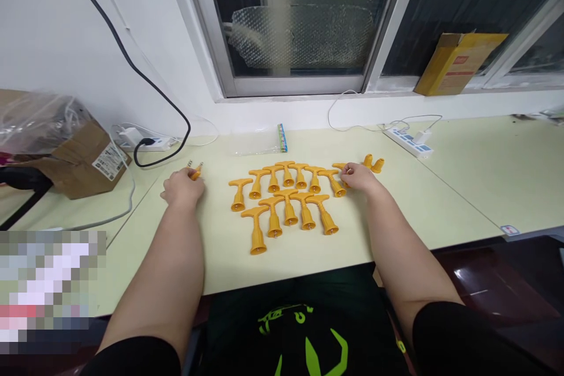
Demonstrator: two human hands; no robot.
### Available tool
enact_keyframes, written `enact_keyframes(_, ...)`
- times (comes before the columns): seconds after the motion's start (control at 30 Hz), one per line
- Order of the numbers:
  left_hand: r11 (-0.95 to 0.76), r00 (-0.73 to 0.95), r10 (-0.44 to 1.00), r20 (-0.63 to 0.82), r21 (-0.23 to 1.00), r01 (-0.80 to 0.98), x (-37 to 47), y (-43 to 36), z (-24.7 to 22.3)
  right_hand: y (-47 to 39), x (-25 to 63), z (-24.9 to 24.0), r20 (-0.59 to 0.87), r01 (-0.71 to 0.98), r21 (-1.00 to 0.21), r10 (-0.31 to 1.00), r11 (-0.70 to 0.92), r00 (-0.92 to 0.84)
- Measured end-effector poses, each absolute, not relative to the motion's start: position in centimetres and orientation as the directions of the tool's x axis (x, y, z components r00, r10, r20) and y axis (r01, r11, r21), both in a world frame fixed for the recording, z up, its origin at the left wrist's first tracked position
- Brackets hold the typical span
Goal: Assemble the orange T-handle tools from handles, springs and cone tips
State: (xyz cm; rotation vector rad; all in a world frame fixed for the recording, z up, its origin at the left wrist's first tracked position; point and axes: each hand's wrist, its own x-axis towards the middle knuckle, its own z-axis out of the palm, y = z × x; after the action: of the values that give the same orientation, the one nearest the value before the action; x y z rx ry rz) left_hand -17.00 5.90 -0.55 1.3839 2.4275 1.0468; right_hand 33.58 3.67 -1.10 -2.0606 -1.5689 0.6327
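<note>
My left hand [183, 186] is closed at the left of the table, around a yellow corkscrew handle [196, 173] whose metal spiral points away from me. A second metal spiral [190, 163] sticks up behind the fingers; its handle is hidden. On the right, my right hand [359, 177] pinches a yellow corkscrew [338, 166] at the end of the back row, partly covered by the fingers. Between the hands lie two rows of yellow T-handled corkscrews [288, 208], bell ends towards me. Two loose yellow sleeves [372, 163] are just beyond my right hand.
A clear plastic bag [258, 141] lies by the wall. Power strips stand at the back right [408, 140] and back left [158, 144], with a black cable [174, 107] looping down. An opened cardboard box [88, 155] is at far left. The table's front edge runs close to my body.
</note>
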Motion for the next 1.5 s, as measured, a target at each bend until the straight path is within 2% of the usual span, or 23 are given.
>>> enact_keyframes(0.07, 0.161, -0.531, 0.763, 0.368, 0.688, 0.708, -16.5, 5.6, -0.2, 3.8, 33.7, -1.2, 0.041, 0.768, -0.61, 0.96, -0.196, 0.278)
enact_keyframes(0.17, -0.183, -0.486, 0.641, 0.594, 0.733, 0.655, -15.0, 5.2, 0.6, 4.2, 34.1, -1.3, 0.227, 0.776, -0.61, 0.902, -0.162, 0.367)
enact_keyframes(0.23, -0.346, -0.5, 0.62, 0.605, 0.783, 0.517, -13.6, 5.0, 1.0, 4.4, 34.7, -1.3, 0.295, 0.772, -0.613, 0.858, -0.167, 0.42)
enact_keyframes(0.33, -0.463, -0.471, 0.709, 0.525, 0.85, 0.251, -11.5, 5.0, 1.3, 4.6, 35.7, -1.3, 0.347, 0.78, -0.586, 0.802, -0.219, 0.486)
enact_keyframes(0.47, -0.411, -0.441, 0.828, 0.347, 0.91, -0.057, -9.5, 5.1, 1.7, 5.2, 37.4, -1.1, 0.339, 0.801, -0.503, 0.778, -0.325, 0.529)
enact_keyframes(0.57, -0.321, -0.343, 0.912, 0.223, 0.91, -0.261, -8.5, 5.0, 2.2, 6.3, 38.5, -0.6, 0.317, 0.841, -0.389, 0.803, -0.375, 0.504)
enact_keyframes(0.73, -0.144, -0.202, 0.977, 0.066, 0.904, -0.403, -6.3, 4.5, 2.2, 8.3, 39.6, 0.5, 0.239, 0.91, -0.142, 0.879, -0.388, 0.412)
enact_keyframes(0.87, -0.033, -0.116, 0.993, -0.022, 0.89, -0.455, -4.8, 4.2, 1.5, 8.9, 39.7, 1.0, 0.17, 0.909, -0.068, 0.893, -0.411, 0.416)
enact_keyframes(0.97, -0.018, -0.068, 0.998, -0.015, 0.888, -0.459, -4.2, 4.0, 1.2, 8.8, 38.7, 1.5, 0.259, 0.926, -0.188, 0.893, -0.326, 0.367)
enact_keyframes(1.07, -0.011, -0.001, 1.0, 0.012, 0.908, -0.419, -3.6, 3.5, 0.9, 7.7, 36.0, 2.6, 0.351, 0.881, -0.472, 0.912, -0.024, 0.214)
enact_keyframes(1.13, -0.006, 0.04, 0.999, 0.023, 0.924, -0.381, -3.2, 3.1, 0.9, 6.5, 33.5, 3.4, 0.328, 0.724, -0.654, 0.945, 0.221, 0.008)
enact_keyframes(1.2, 0.007, 0.077, 0.997, 0.023, 0.933, -0.361, -2.7, 2.7, 1.0, 5.0, 30.7, 3.9, 0.312, 0.518, -0.773, 0.93, 0.366, -0.192)
enact_keyframes(1.23, 0.019, 0.095, 0.995, 0.016, 0.934, -0.357, -2.5, 2.6, 1.1, 4.2, 29.4, 4.0, 0.331, 0.445, -0.801, 0.915, 0.401, -0.229)
enact_keyframes(1.33, 0.048, 0.134, 0.991, 0.001, 0.93, -0.364, -2.1, 2.2, 1.3, 2.6, 26.5, 3.3, 0.446, 0.315, -0.814, 0.873, 0.487, -0.198)
enact_keyframes(1.5, 0.03, 0.144, 0.989, 0.025, 0.929, -0.368, -1.8, 1.9, 1.5, 2.1, 25.4, 1.2, 0.432, 0.212, -0.85, 0.868, 0.483, -0.246)
